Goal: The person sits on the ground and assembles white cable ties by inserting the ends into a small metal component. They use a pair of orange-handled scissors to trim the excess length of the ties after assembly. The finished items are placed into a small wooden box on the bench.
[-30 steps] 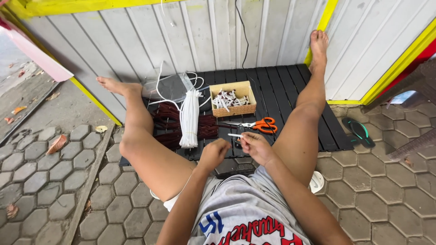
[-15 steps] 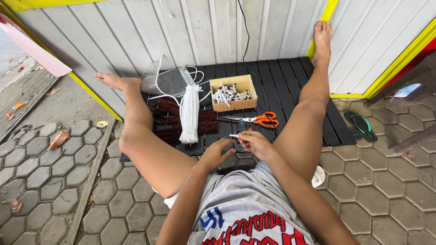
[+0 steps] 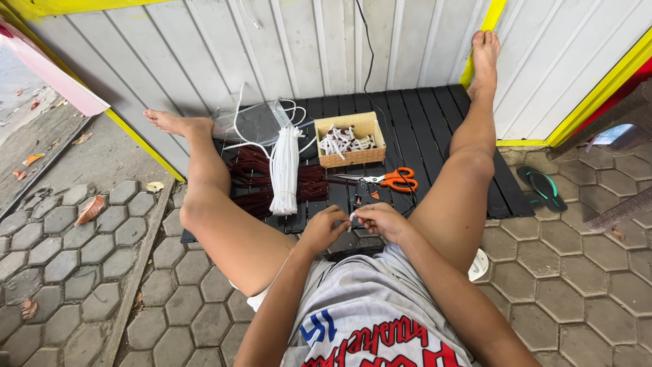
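Drawn nearer the lap than a second ago, both pinching one small white cord piece point(image 3: 351, 219), soft and light, best held near its ends: left hand point(image 3: 326, 228) and right hand point(image 3: 380, 219), before black pliers point(image 3: 363, 194), orange scissors point(image 3: 390, 179), cardboard box point(image 3: 349, 140), white cord bundle point(image 3: 285, 170).

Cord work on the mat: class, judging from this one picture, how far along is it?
Done: a box already holds short white pieces. In hand: left hand and right hand pinch one small white piece. Left: a white cord bundle and dark red cords lie uncut beside orange scissors.
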